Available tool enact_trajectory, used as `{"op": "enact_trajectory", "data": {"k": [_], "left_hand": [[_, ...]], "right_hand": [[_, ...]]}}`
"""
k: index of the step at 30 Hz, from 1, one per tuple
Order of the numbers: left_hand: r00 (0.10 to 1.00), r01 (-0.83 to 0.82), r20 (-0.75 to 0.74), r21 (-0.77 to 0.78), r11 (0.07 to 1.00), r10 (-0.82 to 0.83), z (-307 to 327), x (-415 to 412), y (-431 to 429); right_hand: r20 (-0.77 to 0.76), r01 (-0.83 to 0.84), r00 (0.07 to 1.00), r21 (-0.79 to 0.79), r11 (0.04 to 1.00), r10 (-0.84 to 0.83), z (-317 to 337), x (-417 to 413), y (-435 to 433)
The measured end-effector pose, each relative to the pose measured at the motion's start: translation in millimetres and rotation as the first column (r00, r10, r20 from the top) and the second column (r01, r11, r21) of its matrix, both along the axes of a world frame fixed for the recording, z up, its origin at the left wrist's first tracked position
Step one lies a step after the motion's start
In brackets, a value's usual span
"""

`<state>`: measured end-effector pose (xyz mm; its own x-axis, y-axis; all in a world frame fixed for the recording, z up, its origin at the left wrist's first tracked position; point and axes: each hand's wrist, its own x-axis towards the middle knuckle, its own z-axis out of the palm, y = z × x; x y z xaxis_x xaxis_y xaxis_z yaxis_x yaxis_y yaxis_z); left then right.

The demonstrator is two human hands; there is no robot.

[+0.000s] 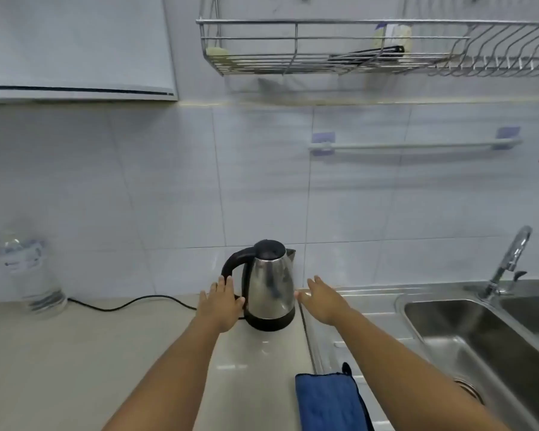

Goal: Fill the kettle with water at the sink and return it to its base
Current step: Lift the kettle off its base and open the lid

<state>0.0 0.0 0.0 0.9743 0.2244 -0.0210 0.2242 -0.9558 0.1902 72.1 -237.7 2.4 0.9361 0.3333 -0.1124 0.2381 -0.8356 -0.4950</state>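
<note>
A steel kettle (269,283) with a black lid and black handle stands upright on its black base (269,322) on the beige counter, near the tiled wall. My left hand (221,301) is open, fingers spread, just left of the kettle with fingertips near the bottom of the handle. Just right of the kettle is my right hand (322,301), also open and not touching it. The steel sink (448,325) lies to the right, with its tap (511,259) at the back.
A black power cord (131,303) runs left from the base toward a clear water bottle (31,272). A blue cloth (329,402) lies at the counter's front edge. A wire dish rack (355,48) and a towel rail (414,146) hang on the wall.
</note>
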Motion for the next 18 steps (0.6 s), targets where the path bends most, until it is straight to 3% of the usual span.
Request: {"op": "enact_trajectory", "data": {"k": [9, 18], "left_hand": [[0.99, -0.103, 0.071, -0.22, 0.97, 0.122, -25.3, 35.5, 38.2], [0.94, 0.053, 0.322, -0.46, 0.887, 0.111, -48.1, 85.8, 42.5]], "right_hand": [[-0.107, 0.123, 0.99, 0.274, 0.954, -0.097, -20.3, 38.3, 33.0], [-0.242, 0.191, 0.967, 0.487, 0.852, -0.078, -44.5, 82.1, 49.6]]}}
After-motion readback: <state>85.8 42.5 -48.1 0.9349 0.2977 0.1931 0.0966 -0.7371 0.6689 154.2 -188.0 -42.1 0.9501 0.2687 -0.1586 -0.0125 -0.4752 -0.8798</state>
